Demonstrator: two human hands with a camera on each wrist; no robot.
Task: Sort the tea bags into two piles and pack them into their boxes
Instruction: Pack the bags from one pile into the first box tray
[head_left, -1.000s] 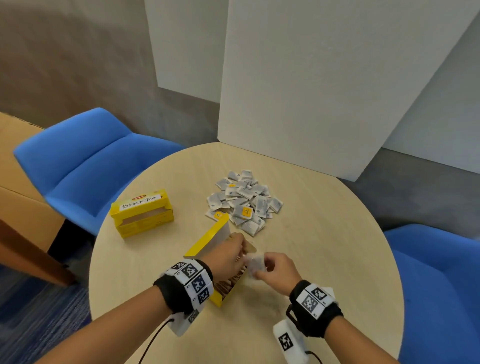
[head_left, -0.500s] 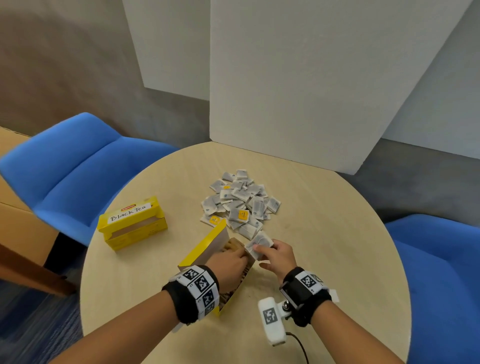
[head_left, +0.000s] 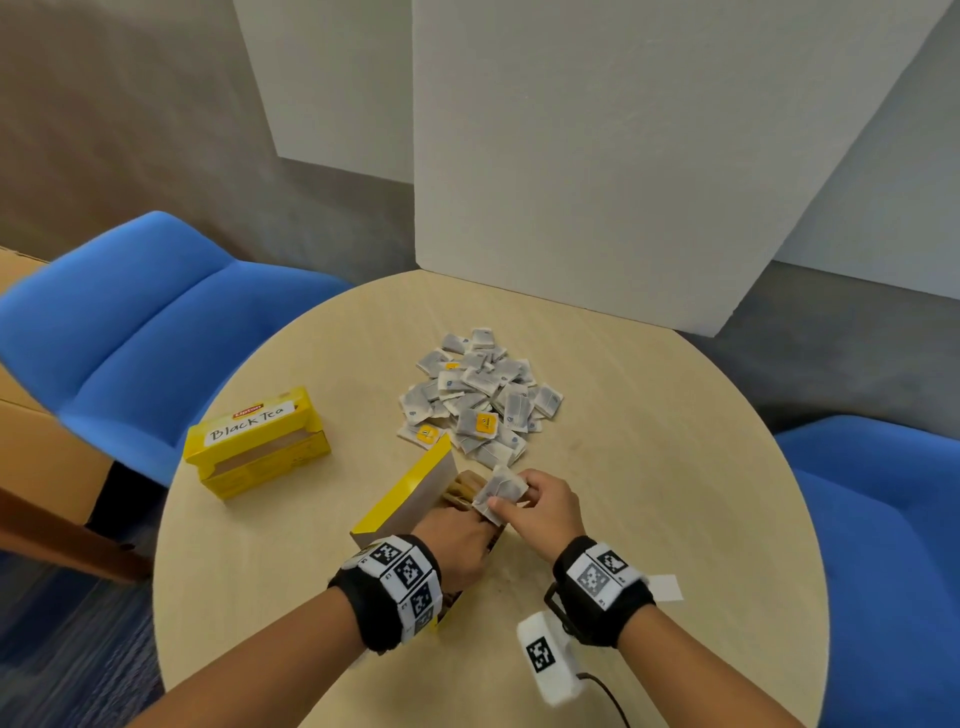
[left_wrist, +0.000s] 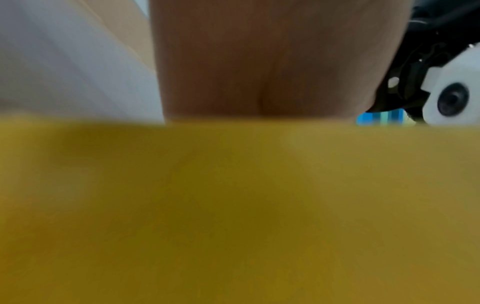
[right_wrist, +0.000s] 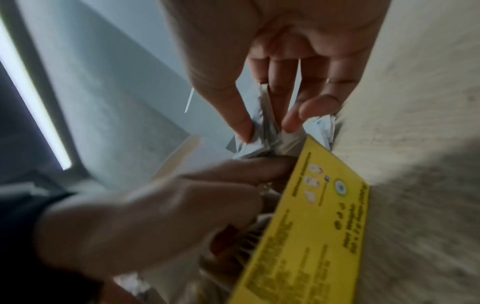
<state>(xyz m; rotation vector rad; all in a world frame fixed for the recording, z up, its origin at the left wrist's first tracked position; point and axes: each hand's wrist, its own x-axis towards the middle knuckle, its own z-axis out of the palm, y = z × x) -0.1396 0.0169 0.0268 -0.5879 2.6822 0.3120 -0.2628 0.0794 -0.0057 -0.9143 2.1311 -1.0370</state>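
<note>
right hand (head_left: 540, 512) pinches tea bag (head_left: 500, 491) | left hand (head_left: 457, 545) in open box (head_left: 400, 499), grip hidden

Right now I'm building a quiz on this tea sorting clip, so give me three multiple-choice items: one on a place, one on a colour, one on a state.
1. Where does the box labelled "Black Tea" stand on the table?
A. on the person's left side
B. on the person's right side
C. on top of the loose pile of tea bags

2. What colour are the two chairs beside the table?
A. red
B. blue
C. green

3. What is the right hand doing?
A. resting flat on the table
B. pinching a tea bag
C. lifting the "Black Tea" box

Answers:
1 A: it sits left of the pile and of both hands.
2 B: the left chair and the right chair are both blue.
3 B: thumb and fingers grip a tea bag over the open box, where the left hand rests.
</note>
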